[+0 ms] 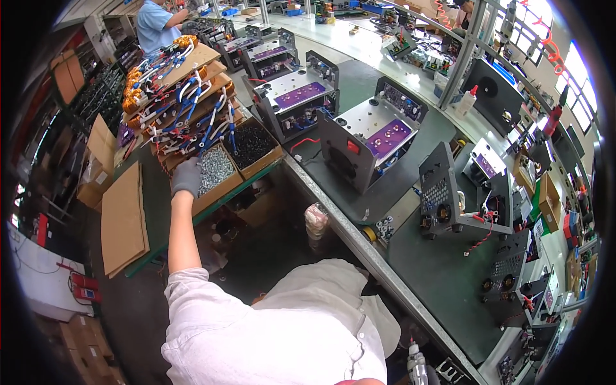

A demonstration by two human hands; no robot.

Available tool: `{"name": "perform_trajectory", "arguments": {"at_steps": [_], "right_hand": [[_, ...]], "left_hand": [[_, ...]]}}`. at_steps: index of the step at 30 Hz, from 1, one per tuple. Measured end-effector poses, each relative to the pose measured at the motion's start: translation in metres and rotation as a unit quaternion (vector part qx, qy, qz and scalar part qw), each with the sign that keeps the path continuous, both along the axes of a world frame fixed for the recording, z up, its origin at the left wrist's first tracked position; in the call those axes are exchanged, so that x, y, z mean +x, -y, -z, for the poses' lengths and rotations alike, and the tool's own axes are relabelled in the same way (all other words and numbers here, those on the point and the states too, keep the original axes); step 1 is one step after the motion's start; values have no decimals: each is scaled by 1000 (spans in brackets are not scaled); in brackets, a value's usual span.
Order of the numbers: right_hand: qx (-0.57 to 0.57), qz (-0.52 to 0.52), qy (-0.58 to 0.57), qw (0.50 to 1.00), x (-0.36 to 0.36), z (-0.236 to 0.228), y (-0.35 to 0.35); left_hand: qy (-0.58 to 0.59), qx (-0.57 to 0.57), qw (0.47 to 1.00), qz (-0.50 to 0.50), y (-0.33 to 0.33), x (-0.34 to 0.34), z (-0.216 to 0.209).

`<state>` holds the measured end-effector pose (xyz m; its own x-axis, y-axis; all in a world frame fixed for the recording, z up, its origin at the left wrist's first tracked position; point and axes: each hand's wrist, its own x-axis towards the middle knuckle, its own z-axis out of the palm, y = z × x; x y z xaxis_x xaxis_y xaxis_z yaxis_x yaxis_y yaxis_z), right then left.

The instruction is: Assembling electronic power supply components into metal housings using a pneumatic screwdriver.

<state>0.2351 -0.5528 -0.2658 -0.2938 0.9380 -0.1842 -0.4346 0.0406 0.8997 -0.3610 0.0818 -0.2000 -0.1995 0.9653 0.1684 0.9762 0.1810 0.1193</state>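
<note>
Silver metal fasteners (217, 168) fill an open cardboard box (219, 196) on a green-edged worktop (154, 208), where a person's gray-gloved left hand (186, 176) reaches to the box's left side. Its fingertips are hidden, and whether they stand apart or together cannot be told; the right hand is out of sight. Careful work here would likely mean a shallow dip, a small pinch and a level lift, with nothing spilled into the neighboring box of black parts (252, 144). Wire bundles with copper coils (192, 119) crowd just beyond the hand, and loose leads could snag a forward sweep. The freer path appears to run back toward the person, between a flat cardboard sheet (125, 221) and a metal rail (378, 260)
</note>
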Motion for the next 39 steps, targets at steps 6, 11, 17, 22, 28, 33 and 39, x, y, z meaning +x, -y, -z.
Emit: {"name": "perform_trajectory", "arguments": {"at_steps": [6,11,17,22,28,33,39], "right_hand": [[-16,-28,332,943,7,-1,-45],[-16,-46,584,810,11,-13,-99],[-135,5,819,558,-35,-58,-109],[-149,-4,832,535,-49,-76,-144],[-141,-45,839,524,-57,-78,-141],[-170,-150,828,513,-56,-62,-145],[-99,-183,769,604,-45,-38,-162]], "left_hand": [[150,161,975,-43,23,-12,-10],[565,165,805,-77,36,-10,-14],[796,-126,574,144,74,137,-14],[592,-385,629,324,139,355,1],[73,60,625,775,185,498,46],[184,76,621,758,178,496,43],[286,99,644,703,125,379,3]]}}
